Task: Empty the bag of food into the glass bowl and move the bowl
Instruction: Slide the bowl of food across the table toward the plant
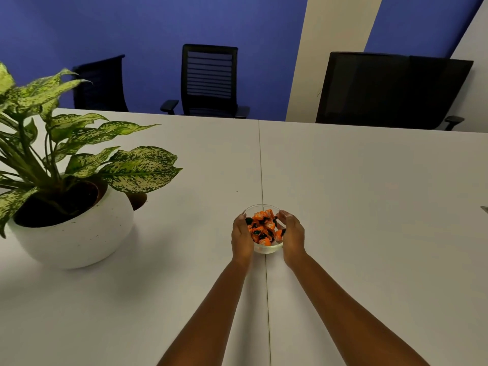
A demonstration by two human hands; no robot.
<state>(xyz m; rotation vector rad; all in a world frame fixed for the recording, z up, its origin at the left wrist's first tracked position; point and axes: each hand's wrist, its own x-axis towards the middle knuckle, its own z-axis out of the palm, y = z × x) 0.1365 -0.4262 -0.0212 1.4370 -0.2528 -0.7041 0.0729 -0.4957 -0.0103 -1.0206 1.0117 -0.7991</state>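
Observation:
A small glass bowl (265, 248) sits on the white table (369, 207), right over the seam between two tabletops. It is full of orange-and-black wrapped candies (262, 227). My left hand (241, 235) cups the bowl's left side and my right hand (291, 235) cups its right side, fingers curled around the rim. Both arms reach straight forward. No bag is in view.
A large potted plant (74, 228) in a round white pot stands at the left, its leaves reaching toward the middle. Black office chairs (210, 80) line the far edge of the table against a blue wall. A small grey object (484, 208) peeks in at the right edge.

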